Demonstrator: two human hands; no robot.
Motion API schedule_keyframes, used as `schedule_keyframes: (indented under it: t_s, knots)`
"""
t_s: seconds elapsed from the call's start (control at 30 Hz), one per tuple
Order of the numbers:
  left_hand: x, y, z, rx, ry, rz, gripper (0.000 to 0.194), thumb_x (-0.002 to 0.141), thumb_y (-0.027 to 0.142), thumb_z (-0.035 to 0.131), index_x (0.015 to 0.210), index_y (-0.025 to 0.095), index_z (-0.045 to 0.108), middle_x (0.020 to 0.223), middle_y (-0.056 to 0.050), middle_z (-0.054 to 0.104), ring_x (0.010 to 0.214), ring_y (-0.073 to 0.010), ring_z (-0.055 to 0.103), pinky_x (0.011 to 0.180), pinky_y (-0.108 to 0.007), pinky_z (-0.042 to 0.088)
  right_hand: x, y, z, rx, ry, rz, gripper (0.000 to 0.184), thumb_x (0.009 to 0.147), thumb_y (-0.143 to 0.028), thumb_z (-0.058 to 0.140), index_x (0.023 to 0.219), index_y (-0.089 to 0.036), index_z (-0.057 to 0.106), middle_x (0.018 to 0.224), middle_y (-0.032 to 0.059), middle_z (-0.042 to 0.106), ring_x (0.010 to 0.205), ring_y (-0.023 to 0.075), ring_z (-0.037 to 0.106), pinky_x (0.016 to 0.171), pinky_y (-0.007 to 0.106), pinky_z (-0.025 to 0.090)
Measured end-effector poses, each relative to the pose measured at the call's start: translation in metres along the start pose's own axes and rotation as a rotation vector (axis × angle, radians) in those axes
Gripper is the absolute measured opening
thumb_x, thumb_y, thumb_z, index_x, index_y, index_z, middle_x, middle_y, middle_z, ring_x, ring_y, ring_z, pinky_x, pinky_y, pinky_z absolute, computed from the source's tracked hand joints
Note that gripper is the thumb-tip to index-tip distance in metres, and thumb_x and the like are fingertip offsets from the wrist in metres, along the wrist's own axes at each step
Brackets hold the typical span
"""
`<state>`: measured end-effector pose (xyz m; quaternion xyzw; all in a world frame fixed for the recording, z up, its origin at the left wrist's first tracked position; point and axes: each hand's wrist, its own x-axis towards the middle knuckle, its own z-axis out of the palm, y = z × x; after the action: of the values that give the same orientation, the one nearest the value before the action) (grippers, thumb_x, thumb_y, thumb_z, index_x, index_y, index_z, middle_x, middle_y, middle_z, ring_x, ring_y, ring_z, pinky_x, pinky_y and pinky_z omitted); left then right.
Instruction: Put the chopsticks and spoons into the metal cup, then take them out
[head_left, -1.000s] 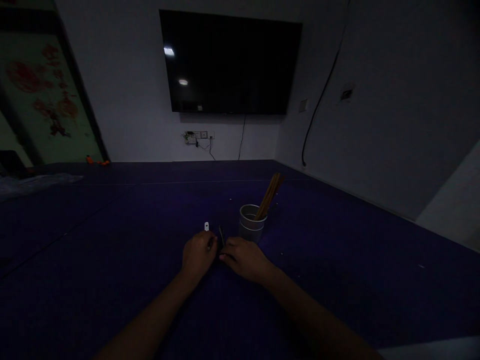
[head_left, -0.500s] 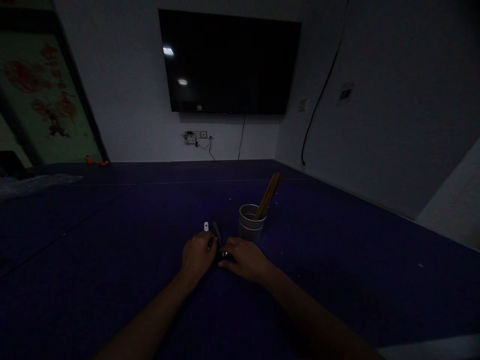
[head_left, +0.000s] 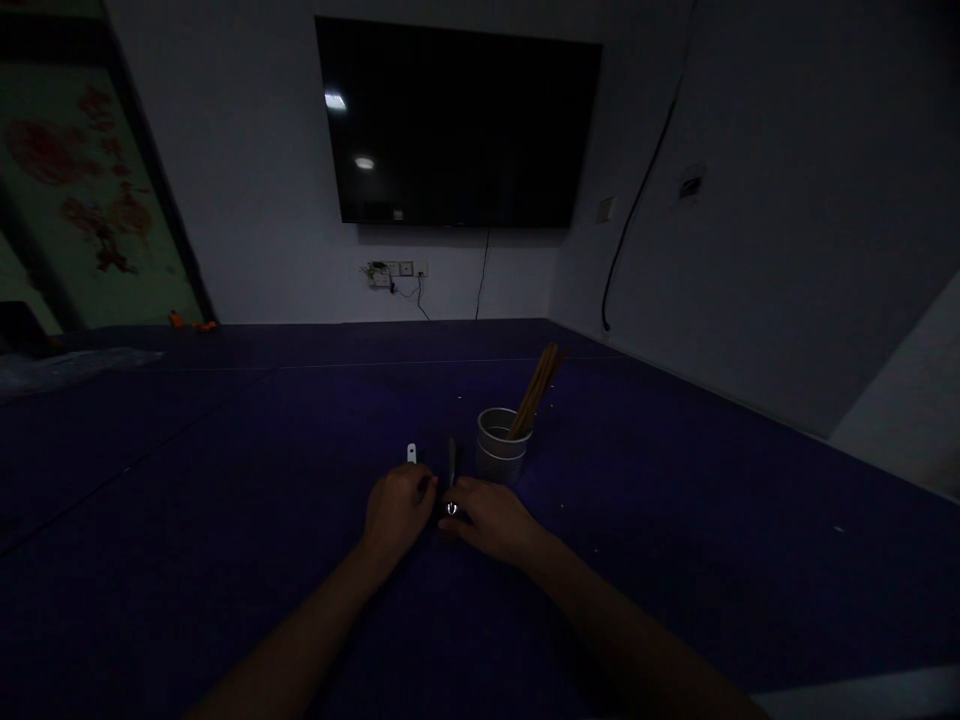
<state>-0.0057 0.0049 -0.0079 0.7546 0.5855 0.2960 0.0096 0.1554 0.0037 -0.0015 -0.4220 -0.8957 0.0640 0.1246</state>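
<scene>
My left hand (head_left: 396,508) rests on the dark blue surface with its fingers curled. A white handle end with a hole (head_left: 412,453) pokes out beyond its knuckles; the rest of that utensil is hidden under the hand. Close by on the right, the fingers of my right hand (head_left: 491,515) pinch a slim utensil with a dark handle (head_left: 452,455). Its shiny rounded metal part shows between thumb and fingers, the handle pointing away from me. Just beyond my right hand stands a grey metal cup (head_left: 501,462), with a bundle of wooden chopsticks (head_left: 534,395) leaning to the right in it.
The dark blue tabletop (head_left: 315,420) reaches to the wall, with small white specks on it. Clear plastic wrap (head_left: 71,370) lies at far left, near small orange items (head_left: 204,326). A television (head_left: 461,125) hangs above wall sockets (head_left: 397,270). The room is dim.
The dark handle in my right hand has swung from leaning left to nearly straight ahead, away from my left hand. My left hand and the cup have hardly moved.
</scene>
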Motion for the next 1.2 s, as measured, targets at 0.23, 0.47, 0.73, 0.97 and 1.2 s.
schedule_keyframes:
  t_s: [0.23,0.47,0.73,0.97,1.2]
  knots:
    - [-0.0004,0.0031,-0.0022,-0.022,-0.055,-0.024,0.020,0.084,0.026,0.045,0.082,0.019,0.064,0.085,-0.004,0.068,0.076,-0.0151,0.061,0.067,-0.026,0.042,0.0019,-0.0004,0.0009,0.035,-0.017,0.027,0.018,0.083,-0.026,0.052,0.099,-0.020,0.061,0.098,0.0049,0.063,0.089,0.0173,0.059,0.073,0.026,0.040]
    - [-0.0004,0.0026,-0.0004,0.018,-0.040,0.018,0.025,0.086,0.029,0.042,0.080,0.019,0.064,0.083,-0.005,0.067,0.075,-0.0155,0.061,0.065,-0.026,0.042,0.0028,-0.0011,0.0029,0.030,0.001,0.038,0.018,0.085,-0.022,0.048,0.097,-0.020,0.061,0.097,0.0045,0.062,0.089,0.0167,0.059,0.073,0.025,0.040]
    - [-0.0002,0.0001,0.0019,0.017,-0.015,0.053,0.032,0.088,0.031,0.039,0.076,0.018,0.065,0.077,-0.005,0.067,0.071,-0.0152,0.060,0.064,-0.026,0.041,0.0027,-0.0012,0.0007,-0.006,0.087,0.024,0.025,0.088,-0.016,0.039,0.098,-0.019,0.061,0.093,0.0052,0.062,0.085,0.0151,0.059,0.071,0.024,0.040]
    - [-0.0012,0.0000,0.0036,-0.131,0.075,0.136,0.033,0.090,0.033,0.035,0.085,0.019,0.064,0.083,-0.005,0.068,0.079,-0.0166,0.062,0.070,-0.028,0.045,0.0042,0.0044,-0.0009,0.016,0.191,0.018,0.026,0.090,-0.017,0.039,0.101,-0.021,0.061,0.093,0.0044,0.061,0.086,0.0146,0.057,0.071,0.024,0.041]
    - [-0.0016,-0.0015,0.0069,-0.300,0.159,0.182,0.026,0.088,0.033,0.041,0.091,0.020,0.064,0.088,-0.005,0.068,0.083,-0.0169,0.062,0.073,-0.029,0.047,0.0032,0.0032,-0.0023,-0.020,0.237,-0.082,0.024,0.089,-0.013,0.039,0.093,-0.019,0.062,0.086,0.0041,0.060,0.080,0.0138,0.055,0.070,0.024,0.041]
